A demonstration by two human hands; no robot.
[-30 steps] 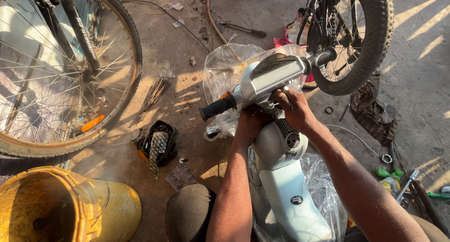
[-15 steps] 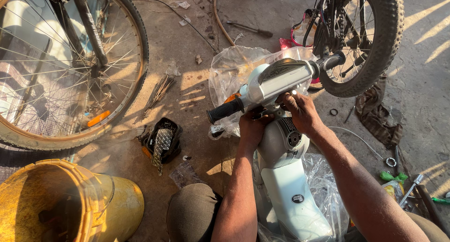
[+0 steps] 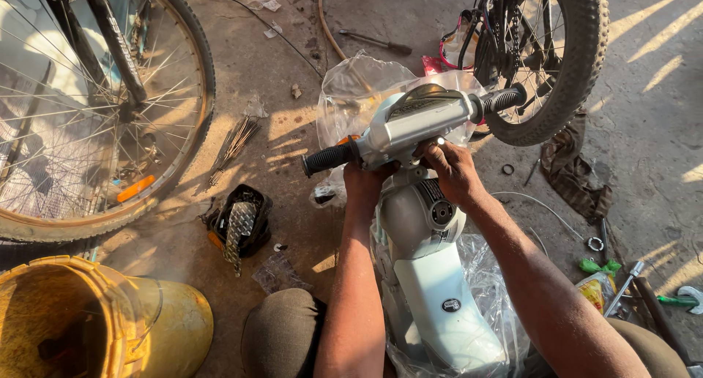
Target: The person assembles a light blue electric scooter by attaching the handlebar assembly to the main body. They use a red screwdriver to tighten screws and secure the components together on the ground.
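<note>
Hands [image 3: 410, 174] as before under the toy scooter's handlebar [image 3: 410, 125], both grips still clenched on it.

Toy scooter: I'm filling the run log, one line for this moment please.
left hand: under handlebar | right hand: at handlebar underside | toy scooter: upright, partly plastic-wrapped | ground: pedal, yellow bucket

Pale-green scooter [image 3: 439, 305], yellow bucket [image 3: 165, 316]

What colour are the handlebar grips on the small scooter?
Black, on both handlebar grips, seen in the head view.
</note>
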